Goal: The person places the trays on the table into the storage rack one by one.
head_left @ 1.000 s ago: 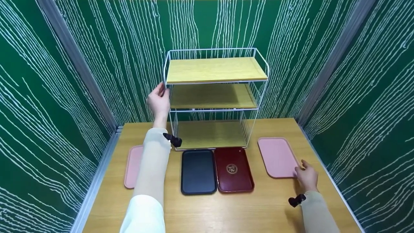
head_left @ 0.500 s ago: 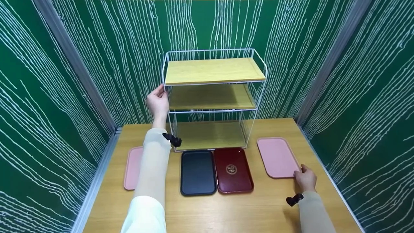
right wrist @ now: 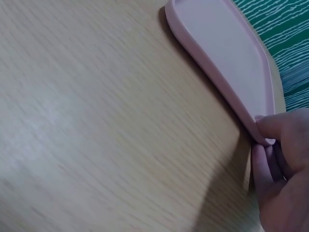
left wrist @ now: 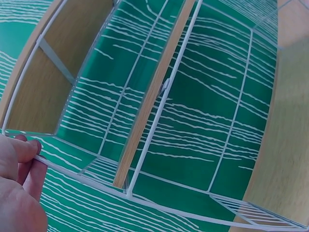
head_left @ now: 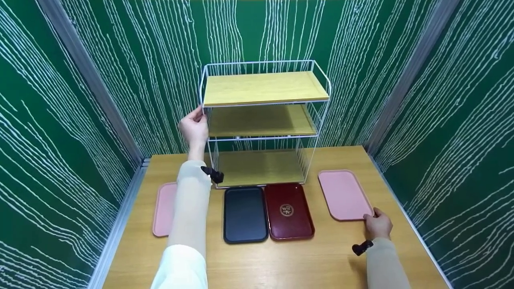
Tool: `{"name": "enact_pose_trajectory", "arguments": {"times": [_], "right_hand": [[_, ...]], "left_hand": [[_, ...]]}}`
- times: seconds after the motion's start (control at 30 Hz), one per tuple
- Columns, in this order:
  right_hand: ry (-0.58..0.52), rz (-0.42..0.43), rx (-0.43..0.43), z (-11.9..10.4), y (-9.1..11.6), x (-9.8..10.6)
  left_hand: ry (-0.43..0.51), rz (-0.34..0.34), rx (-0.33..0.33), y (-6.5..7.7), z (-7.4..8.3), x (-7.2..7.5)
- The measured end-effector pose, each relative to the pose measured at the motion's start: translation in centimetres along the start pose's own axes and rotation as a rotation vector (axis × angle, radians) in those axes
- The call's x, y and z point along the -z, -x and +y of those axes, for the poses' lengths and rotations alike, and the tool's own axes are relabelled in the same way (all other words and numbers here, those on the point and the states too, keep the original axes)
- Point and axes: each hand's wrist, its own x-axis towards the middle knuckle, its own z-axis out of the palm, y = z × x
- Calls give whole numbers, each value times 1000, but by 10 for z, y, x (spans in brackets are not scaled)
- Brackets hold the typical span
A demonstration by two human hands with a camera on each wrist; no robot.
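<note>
A three-tier shelf rack (head_left: 265,87) of white wire with wooden boards stands at the back of the table. My left hand (head_left: 194,127) pinches its left front post just under the top board; the left wrist view shows thumb and fingers (left wrist: 35,176) around the white wire. On the right lies a pink rectangular tray (head_left: 344,194). My right hand (head_left: 378,225) pinches that tray's near right corner, thumb (right wrist: 273,126) over the rim and fingers below. Side by side before the rack lie a black tray (head_left: 245,215) and a dark red tray (head_left: 295,224) with a gold emblem.
Another pink tray (head_left: 162,210) lies at the left, partly hidden by my left sleeve (head_left: 188,212). Green walls with white wavy lines (head_left: 453,132) enclose the wooden table (head_left: 305,265) at the back and both sides.
My right fingers have closed in on the pink tray's corner. The left hand keeps its hold on the rack's post; the head view has shifted slightly.
</note>
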Motion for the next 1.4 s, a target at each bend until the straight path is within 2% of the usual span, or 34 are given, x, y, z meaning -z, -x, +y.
{"name": "enact_pose_trajectory", "arguments": {"times": [0.13, 0.33, 0.53, 0.77, 0.9, 1.0, 1.1, 1.23, 1.33, 1.4], "right_hand": [[20, 16, 4, 5, -7, -1], [-124, 4, -95, -21, 24, -1], [-185, -9, -123, -30, 31, 1], [-197, 0, -173, -28, 23, 0], [-192, 6, -154, -21, 15, 0], [-141, 3, -118, -6, -2, 1], [-110, 2, -120, 8, -24, 2], [-163, -23, -154, 17, -38, 2], [-187, -37, -175, 16, -36, 1], [-184, -23, -166, 9, -24, -1]], "left_hand": [[-9, 6, -42, 0, -2, 0], [12, 9, -42, 0, -3, 1], [21, -3, -34, -1, -3, 2], [26, -6, -27, -2, -3, 2], [28, -2, -34, -2, -4, 1], [15, 0, -59, -2, -5, 1], [4, -7, -70, -2, -6, 1], [4, -16, -55, -2, -5, 2], [15, -23, -40, -2, -6, 3], [17, -28, -39, -2, -6, 4]]}}
